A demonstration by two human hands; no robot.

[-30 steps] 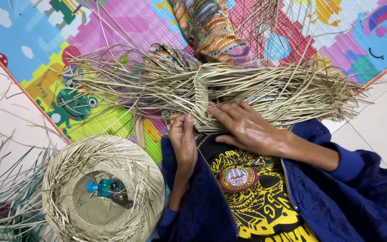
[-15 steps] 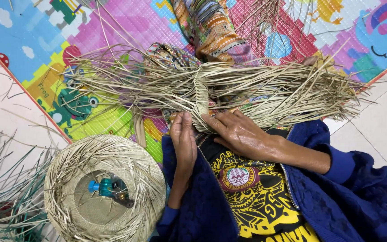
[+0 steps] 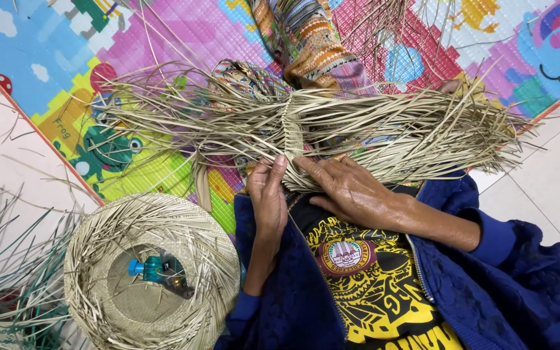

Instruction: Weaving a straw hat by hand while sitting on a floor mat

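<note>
My left hand [image 3: 268, 194] and right hand [image 3: 350, 189] pinch the woven band of the straw bundle [image 3: 306, 129]. It lies just beyond my fingertips, long axis running left to right, loose ends fanning both ways

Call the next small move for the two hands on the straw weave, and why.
Probably tuck the next loose strand through at the woven band. Both the left hand and right hand have fingertips at the band's near end, where the weaving stops, and loose straw strips fan out unwoven to either side.
</note>
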